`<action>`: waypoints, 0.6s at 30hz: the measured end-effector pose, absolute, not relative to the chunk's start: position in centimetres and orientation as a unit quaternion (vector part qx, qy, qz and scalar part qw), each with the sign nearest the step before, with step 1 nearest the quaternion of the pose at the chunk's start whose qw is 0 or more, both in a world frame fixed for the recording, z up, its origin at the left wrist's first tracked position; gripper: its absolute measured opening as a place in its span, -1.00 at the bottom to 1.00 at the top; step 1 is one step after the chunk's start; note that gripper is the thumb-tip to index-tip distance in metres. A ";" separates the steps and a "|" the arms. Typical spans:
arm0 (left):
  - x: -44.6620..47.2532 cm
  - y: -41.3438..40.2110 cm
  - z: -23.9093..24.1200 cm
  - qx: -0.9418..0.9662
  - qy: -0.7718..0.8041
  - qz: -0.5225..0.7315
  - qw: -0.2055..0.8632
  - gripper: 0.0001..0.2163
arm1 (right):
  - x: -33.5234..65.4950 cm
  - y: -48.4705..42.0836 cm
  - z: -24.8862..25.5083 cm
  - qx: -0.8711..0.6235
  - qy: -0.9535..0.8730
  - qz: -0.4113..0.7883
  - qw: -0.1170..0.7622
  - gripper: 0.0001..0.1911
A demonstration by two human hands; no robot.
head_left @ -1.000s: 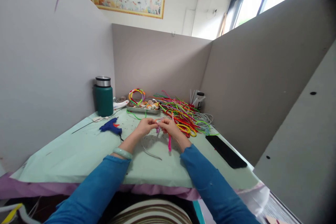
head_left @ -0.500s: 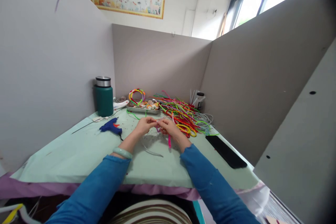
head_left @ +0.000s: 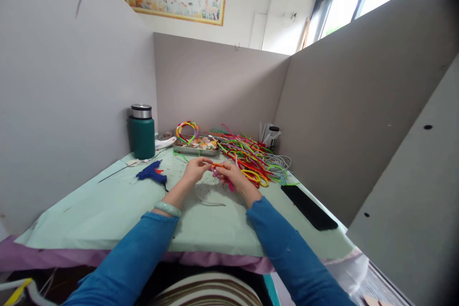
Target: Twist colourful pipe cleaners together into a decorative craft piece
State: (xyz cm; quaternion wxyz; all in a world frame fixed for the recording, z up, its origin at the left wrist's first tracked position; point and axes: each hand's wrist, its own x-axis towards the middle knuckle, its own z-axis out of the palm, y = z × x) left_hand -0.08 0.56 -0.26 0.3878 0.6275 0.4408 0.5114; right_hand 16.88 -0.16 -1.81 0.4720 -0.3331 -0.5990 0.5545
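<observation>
My left hand (head_left: 197,170) and my right hand (head_left: 231,175) meet over the middle of the table, fingers closed in pinches. Between their fingertips shows a short orange pipe cleaner (head_left: 217,165). Purple fuzzy bits hang just under it. A pink pipe cleaner end (head_left: 230,184) sticks out below my right hand. A thin grey strand (head_left: 211,204) curves below the hands; whether it is joined to the work I cannot tell. Beyond my right hand lies a heap of coloured pipe cleaners (head_left: 247,153).
A blue glue gun (head_left: 152,172) lies left, near a green thermos (head_left: 142,134). At the back, a metal tray (head_left: 196,151) holds small pieces, with a braided colourful ring (head_left: 187,132) on it. A black phone-like slab (head_left: 309,207) lies right. Grey partitions (head_left: 222,81) enclose the table.
Orange now shows between my fingertips. The pink end has drawn up closer under my right hand, and the grey strand has shifted slightly. My left fingers have moved a little.
</observation>
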 end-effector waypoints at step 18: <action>0.0 1.2 -1.1 0.760 0.434 0.456 0.162 -0.81 | 17.3 0.0 -1.0 -0.314 -0.546 0.591 0.503 -0.70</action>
